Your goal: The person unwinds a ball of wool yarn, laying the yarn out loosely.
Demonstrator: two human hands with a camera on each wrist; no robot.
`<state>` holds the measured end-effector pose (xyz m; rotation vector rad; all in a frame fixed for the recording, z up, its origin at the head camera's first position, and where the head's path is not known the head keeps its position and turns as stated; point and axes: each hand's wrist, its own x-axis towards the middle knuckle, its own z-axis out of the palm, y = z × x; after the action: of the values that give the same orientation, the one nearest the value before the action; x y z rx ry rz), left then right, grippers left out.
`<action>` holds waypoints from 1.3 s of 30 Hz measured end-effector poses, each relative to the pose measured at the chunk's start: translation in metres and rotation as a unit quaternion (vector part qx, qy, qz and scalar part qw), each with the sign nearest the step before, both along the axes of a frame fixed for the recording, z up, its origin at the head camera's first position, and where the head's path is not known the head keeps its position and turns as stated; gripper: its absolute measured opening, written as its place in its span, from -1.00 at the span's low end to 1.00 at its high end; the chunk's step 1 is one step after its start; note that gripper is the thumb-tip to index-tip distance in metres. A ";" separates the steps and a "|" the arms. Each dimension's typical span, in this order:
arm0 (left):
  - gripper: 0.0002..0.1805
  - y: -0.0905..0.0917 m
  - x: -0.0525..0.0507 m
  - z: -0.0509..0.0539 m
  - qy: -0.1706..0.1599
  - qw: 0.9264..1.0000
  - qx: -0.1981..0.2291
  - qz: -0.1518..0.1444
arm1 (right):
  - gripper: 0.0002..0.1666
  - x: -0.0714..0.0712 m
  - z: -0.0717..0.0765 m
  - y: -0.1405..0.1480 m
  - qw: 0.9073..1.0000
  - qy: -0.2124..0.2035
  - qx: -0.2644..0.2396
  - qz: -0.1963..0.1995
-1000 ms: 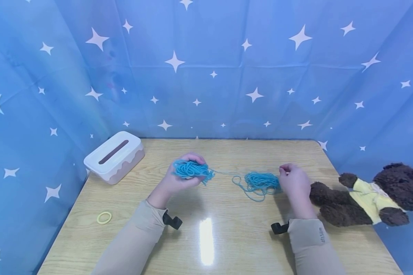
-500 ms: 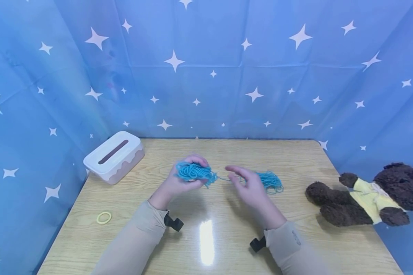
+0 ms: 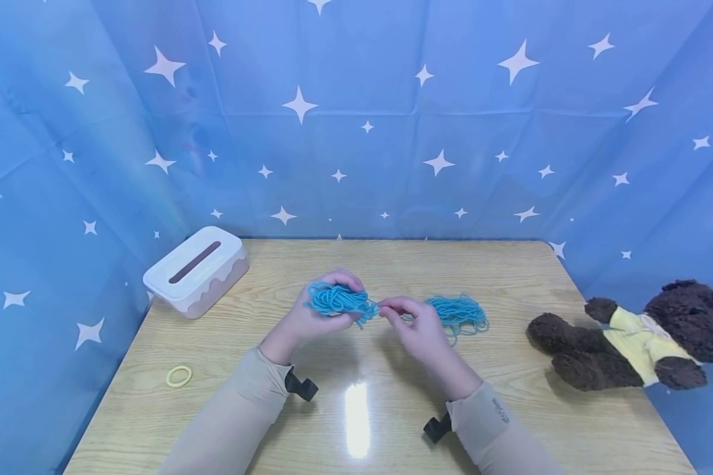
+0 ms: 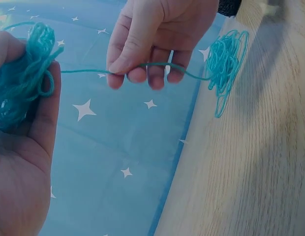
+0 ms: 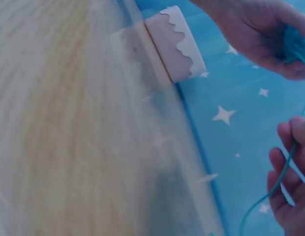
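Observation:
My left hand [image 3: 309, 320] grips a bundle of blue yarn [image 3: 339, 300] above the table, fingers and thumb curled round it. Just to its right, my right hand [image 3: 422, 330] pinches a single strand between thumb and index finger. In the left wrist view that strand [image 4: 83, 71] runs from the held bundle to the right hand [image 4: 160, 34], then on across its fingers to a second, loose pile of yarn [image 4: 224, 64]. That pile [image 3: 460, 311] lies on the table to the right of the right hand.
A white and pink tissue box [image 3: 199, 270] stands at the table's back left. A yellow ring [image 3: 179, 377] lies at the left. On the right lies a dark brown plush bear [image 3: 594, 356] in a yellow top. A blue curtain with stars hangs behind the table [image 3: 309, 429].
My right hand has moved left from beside the yarn pile to near the left hand, and its fingers have closed on the strand. The left hand has shifted slightly right with its bundle.

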<state>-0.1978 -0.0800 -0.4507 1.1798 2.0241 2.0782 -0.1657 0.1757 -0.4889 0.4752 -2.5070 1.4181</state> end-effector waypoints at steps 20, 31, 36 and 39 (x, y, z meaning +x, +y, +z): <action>-0.59 -0.003 0.001 0.000 -0.026 0.999 -0.022 0.023 | -0.66 -0.013 0.041 0.097 0.982 -0.008 -0.035 -0.186; -0.61 -0.005 0.001 0.001 -0.038 0.999 -0.010 0.021 | -0.52 -0.010 0.053 0.137 0.946 -0.085 0.024 -0.311; -0.62 -0.006 -0.001 0.000 -0.028 0.999 -0.005 0.020 | -0.48 -0.012 0.053 0.151 0.929 -0.130 0.065 -0.340; -0.62 -0.006 -0.002 -0.001 -0.024 0.999 -0.005 0.021 | -0.49 -0.013 0.049 0.158 0.929 -0.140 0.096 -0.329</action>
<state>-0.2001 -0.0858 -0.4517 1.0842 2.0542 2.0918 -0.1785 0.3334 -0.4398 -0.5440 -2.6424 1.0267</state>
